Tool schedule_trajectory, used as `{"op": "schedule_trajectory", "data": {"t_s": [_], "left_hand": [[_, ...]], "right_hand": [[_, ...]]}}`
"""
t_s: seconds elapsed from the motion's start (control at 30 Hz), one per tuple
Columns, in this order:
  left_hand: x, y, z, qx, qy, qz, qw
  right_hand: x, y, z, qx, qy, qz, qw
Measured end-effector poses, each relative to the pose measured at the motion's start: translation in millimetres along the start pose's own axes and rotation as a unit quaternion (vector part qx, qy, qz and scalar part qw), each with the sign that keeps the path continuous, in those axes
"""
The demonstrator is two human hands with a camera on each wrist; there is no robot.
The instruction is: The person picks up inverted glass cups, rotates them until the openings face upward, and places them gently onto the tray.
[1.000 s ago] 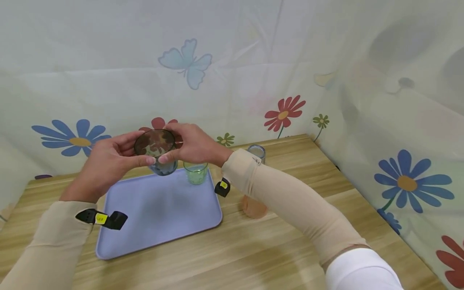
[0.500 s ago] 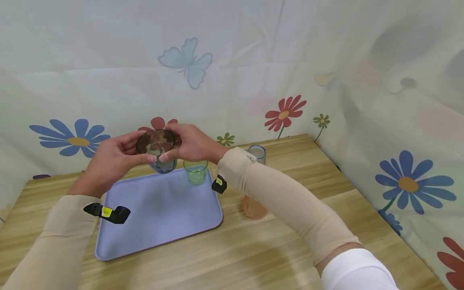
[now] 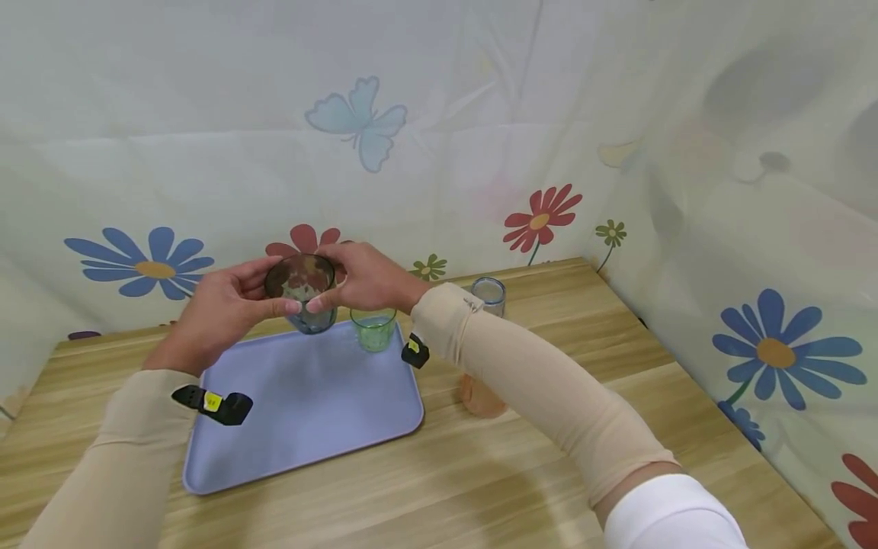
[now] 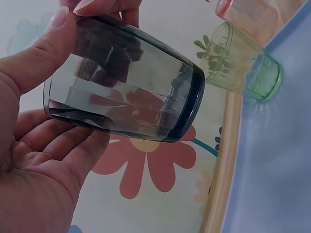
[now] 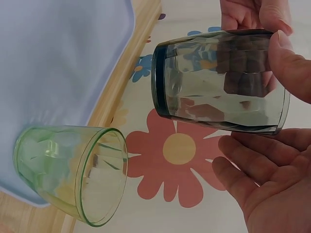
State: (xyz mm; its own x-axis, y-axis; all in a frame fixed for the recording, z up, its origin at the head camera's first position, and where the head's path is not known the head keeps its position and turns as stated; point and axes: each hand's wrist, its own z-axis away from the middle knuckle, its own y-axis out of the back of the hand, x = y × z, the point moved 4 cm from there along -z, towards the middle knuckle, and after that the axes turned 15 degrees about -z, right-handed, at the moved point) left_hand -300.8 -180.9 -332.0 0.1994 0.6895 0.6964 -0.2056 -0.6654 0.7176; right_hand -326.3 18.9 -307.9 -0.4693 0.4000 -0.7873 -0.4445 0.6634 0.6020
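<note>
Both hands hold a dark grey-tinted drinking glass (image 3: 310,305) upright above the far part of the blue tray (image 3: 309,404). My left hand (image 3: 222,309) grips it near the rim from the left, thumb on the near side and fingers behind. From the right, my right hand (image 3: 366,276) grips the rim the same way, the two thumb tips almost meeting. Faceted sides and a thick base of the grey glass (image 5: 218,80) show in the right wrist view. A green glass (image 3: 373,333) stands upright at the tray's far right corner, just right of the held glass.
Right of the tray, an orange glass (image 3: 482,396) stands on the wooden table (image 3: 549,457), partly behind the right sleeve. Farther back is a clear bluish glass (image 3: 489,293), its lower part hidden by that arm. A flower-printed cloth wall (image 3: 453,168) borders the table behind and at right.
The grey glass and both hands have shifted slightly right in the head view, which has itself moved a little. The grip on the glass stays the same.
</note>
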Motion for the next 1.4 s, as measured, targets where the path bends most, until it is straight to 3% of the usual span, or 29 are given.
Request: {"op": "schedule_trajectory", "data": {"t_s": [0.4,0.67,1.4], "left_hand": [[-9.5,-7.6,-6.2,-0.009,0.001,-0.002,1.0],[-13.3,-11.6,-7.0,-0.005,0.0,0.007,1.0],[-22.6,-25.1,-7.4,-0.014,0.023,0.017,0.9995]], "right_hand": [[8,-1.9,-2,-0.013,-0.008,0.018,1.0],[12,-4.3,-3,-0.018,0.013,0.022,1.0],[28,-13.2,-5,-0.014,-0.042,0.037,0.998]]}}
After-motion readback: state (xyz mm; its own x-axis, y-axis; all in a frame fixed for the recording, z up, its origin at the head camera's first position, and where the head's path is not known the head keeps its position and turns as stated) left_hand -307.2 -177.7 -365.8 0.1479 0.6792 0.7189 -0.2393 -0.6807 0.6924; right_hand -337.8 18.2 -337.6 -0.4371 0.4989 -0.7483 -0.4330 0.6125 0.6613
